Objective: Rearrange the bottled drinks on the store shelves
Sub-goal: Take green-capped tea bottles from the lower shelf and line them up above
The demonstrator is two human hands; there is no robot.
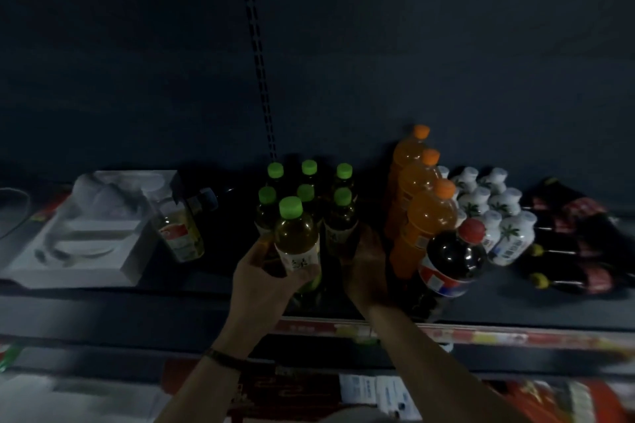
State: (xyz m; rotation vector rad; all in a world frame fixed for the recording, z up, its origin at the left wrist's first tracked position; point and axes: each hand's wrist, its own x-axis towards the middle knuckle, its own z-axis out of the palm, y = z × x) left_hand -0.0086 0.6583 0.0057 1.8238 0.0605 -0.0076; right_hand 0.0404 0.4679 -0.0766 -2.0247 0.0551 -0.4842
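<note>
While your left hand has its fingers and thumb wrapped round the lower body of the front tea bottle, treat this step as seating that bottle squarely at the head of the green-capped group on the shelf. The bottle stands upright at the front of the group, near the shelf's edge. Hold it low, as you do now, so the base lands flat. Slide it back until it touches the bottles behind, label facing out. Watch the cola bottle leaning by your right wrist, because a nudge would likely topple it into the orange bottles.

Your right hand lies against the right side of the group. Its fingers vanish into shadow, so I cannot tell whether they curl round a bottle or only steady it. The light is poor throughout. The tea bottle's base is hidden behind your left hand, so whether it rests on the shelf is unclear. The label is too blurred to read, and the dark bottles lying far right are smeared.
</note>
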